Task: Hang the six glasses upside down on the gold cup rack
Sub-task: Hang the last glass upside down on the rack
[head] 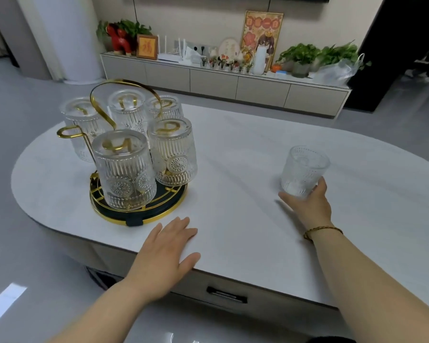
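1. Five glasses are hanging upside down on the gold rack [102,100] at the left end of the table [233,149]; one hook [67,132] on the near-left side is standing bare
2. The sixth glass [304,170] is standing upright on the table, well apart from the rack, to the right
3. The right hand [307,204] is wrapping around the lower part of this glass, thumb on one side and fingers on the other; whether it is gripping firmly yet cannot be told
4. The left hand [166,246] is lying flat and released on the table edge, just beside the rack's round base [136,216], holding nothing
5. Judgement: the step in hand is picking up the last glass. It should be gripped low, turned mouth-down in clear air, then lowered straight over the bare hook, avoiding the neighbouring front glass [124,169]
6. Judgement: the left hand is well placed for steadying the base during seating
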A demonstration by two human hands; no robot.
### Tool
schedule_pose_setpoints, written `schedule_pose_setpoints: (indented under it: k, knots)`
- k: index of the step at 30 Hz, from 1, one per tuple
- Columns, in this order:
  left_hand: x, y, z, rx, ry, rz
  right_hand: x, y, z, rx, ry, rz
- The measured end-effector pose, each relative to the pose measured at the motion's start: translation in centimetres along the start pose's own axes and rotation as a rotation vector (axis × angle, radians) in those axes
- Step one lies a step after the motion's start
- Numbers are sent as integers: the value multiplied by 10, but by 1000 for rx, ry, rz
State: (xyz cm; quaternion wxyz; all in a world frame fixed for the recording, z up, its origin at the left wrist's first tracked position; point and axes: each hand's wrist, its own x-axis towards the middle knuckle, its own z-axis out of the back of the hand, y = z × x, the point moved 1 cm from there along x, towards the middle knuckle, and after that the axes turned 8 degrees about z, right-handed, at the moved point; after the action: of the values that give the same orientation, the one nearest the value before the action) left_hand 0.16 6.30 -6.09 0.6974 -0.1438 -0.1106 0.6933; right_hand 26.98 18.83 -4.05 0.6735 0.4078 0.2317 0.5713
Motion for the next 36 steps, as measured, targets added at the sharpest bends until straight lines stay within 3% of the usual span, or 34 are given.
schedule_pose_setpoints:
  k: [9, 18, 25, 32, 36]
  knots:
    - [1, 5, 0, 37, 20, -27, 19, 0, -7, 52, -84, -124]
    - [-12, 26, 17, 65, 92, -56, -10, 19, 0, 197, -16, 32]
    - [-24, 49, 49, -41, -2, 98, -28, 102, 1, 310, 125, 263]
    - [-32, 73, 73, -153, -151, 242, -44, 222, 14, 207, 267, 510]
    - [-31, 86, 74, -126, -143, 289, -60, 273, 15, 60, 313, 622]
